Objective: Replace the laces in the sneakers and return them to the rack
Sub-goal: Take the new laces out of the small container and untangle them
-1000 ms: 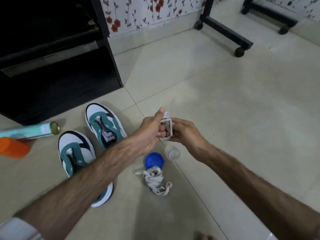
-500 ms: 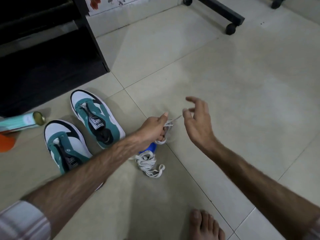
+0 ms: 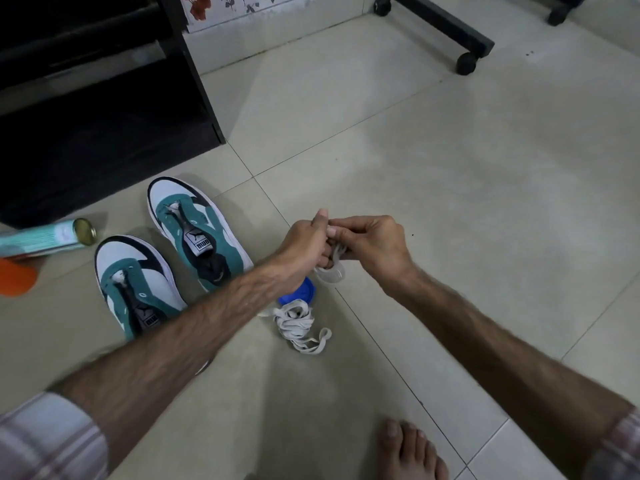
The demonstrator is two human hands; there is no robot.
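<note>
Sneakers (image 3: 166,258) sit unlaced on the floor left of both hands, where the right hand (image 3: 375,245) has returned to pinch the bundled lace (image 3: 335,258) the left hand (image 3: 304,249) grips, still unwinding it.

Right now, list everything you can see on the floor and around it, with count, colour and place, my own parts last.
sneakers: 2, teal and white, unlaced, left on the floor
loose laces: 1 bundle, white, floor below the hands
held lace: 1, white, between both hands
blue lid: 1, beside the bundle
spray can: 1, pale teal, lying far left
orange object: 1, left edge
rack: 1, black, upper left
wheeled stand: black, top
left hand: grips the lace
right hand: pinches the lace
bare foot: 1, bottom
</note>
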